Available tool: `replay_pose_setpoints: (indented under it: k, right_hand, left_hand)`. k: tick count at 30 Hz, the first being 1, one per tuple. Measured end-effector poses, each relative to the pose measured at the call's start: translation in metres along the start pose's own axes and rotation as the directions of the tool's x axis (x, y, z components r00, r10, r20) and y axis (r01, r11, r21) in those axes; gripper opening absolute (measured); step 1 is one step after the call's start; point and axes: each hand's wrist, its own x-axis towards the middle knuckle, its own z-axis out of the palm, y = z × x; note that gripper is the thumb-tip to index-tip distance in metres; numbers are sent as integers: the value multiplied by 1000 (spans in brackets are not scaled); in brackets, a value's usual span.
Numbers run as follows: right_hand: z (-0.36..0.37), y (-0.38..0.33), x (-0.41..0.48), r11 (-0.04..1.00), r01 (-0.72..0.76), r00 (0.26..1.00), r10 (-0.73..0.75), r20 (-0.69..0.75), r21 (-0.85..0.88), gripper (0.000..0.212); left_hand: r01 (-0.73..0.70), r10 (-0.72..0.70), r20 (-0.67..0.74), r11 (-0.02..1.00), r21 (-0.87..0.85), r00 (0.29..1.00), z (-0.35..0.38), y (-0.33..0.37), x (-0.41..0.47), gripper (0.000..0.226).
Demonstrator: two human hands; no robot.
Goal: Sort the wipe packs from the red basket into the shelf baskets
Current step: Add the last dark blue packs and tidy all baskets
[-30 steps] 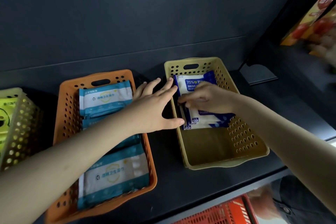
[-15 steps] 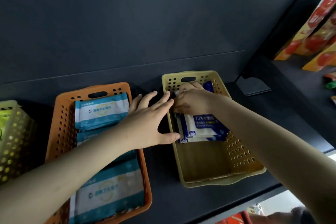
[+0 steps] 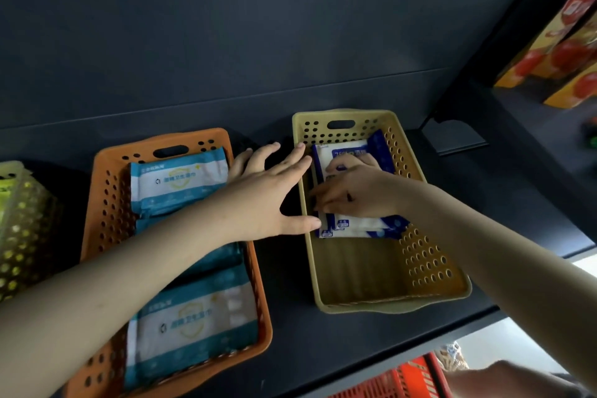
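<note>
The left hand [image 3: 268, 200] lies palm down with its fingers spread and straight, holding nothing, its thumb and fingertips against the outer left wall of the yellow basket [image 3: 429, 268] as if to steady it on the shelf [image 3: 290, 326]. The right hand [image 3: 358, 197] is inside that basket, laid over the stack of blue-and-white wipe packs [image 3: 355, 225] in its far half; its fingers reach toward the left wall, but I cannot tell whether they pinch the top pack or only press it flat. The near half of the basket holds nothing visible. Teal wipe packs [image 3: 181, 181] fill the orange basket [image 3: 103, 203] just beside it, and a corner of the red basket [image 3: 403, 380] shows below the shelf edge. The likely trouble from here is the soft stack: at least 2 packs overlap unevenly, so lifting the right hand carelessly could drag the top pack askew or wedge it against the wall. The yellow basket also sits near the shelf's front edge, and a pull toward the person without the left hand's bracing could slide it off.
</note>
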Motion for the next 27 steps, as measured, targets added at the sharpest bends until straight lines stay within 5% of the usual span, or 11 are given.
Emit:
replay_pose_setpoints:
  k: [4,14,27]
  right_hand:
    - [0,4,-20,995,-9,999,14,-52,96,31]
    - [2,-17,-10,983,55,984,-23,177,-176,39]
    - [-2,-5,-14,989,6,972,30,233,-151,35]
  left_hand:
    - [0,0,14,1000,-28,1000,-2,1,-2,96]
    - [-9,10,22,999,-41,1000,-4,1,-1,96]
    - [-6,7,17,999,-39,1000,-4,-3,0,96]
